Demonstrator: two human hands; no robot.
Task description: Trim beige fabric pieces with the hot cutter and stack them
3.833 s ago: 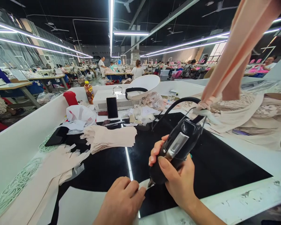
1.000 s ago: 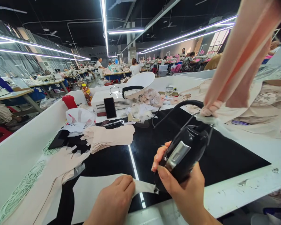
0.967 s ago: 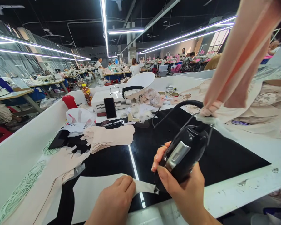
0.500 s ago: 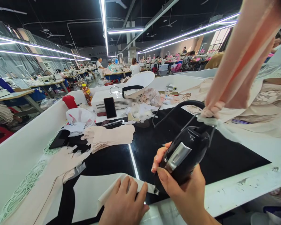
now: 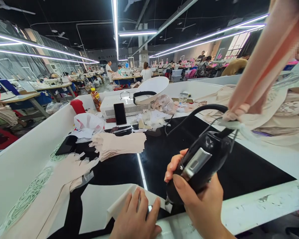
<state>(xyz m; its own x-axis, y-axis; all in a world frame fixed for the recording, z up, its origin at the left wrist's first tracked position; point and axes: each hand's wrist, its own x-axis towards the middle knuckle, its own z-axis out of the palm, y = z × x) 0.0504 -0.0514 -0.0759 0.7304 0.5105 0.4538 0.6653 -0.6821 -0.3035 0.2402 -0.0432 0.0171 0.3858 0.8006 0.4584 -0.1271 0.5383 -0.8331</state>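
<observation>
My right hand (image 5: 201, 202) is wrapped round a black corded hand tool (image 5: 201, 166) with a silver plate on its side. The tool is tilted, and its small metal tip meets the right end of a pale fabric piece (image 5: 94, 205). A peach cloth strip (image 5: 259, 73) is knotted round the tool's upper end and runs up out of view. With fingers spread, my left hand (image 5: 137, 215) presses the folded edge of the pale piece onto the black work surface (image 5: 119, 172).
Stacked beige cut pieces (image 5: 122, 144) lie behind my hands, and long beige pieces (image 5: 45, 196) at the left beside green cord (image 5: 31, 189). A phone (image 5: 120, 113) leans on a white box (image 5: 106, 108). More fabric (image 5: 284, 122) covers the right side. People work at distant tables.
The tool in my right hand has shifted slightly to the right, its tip still at the fabric's end. My left hand has moved a little right, and the whole view has shifted slightly.
</observation>
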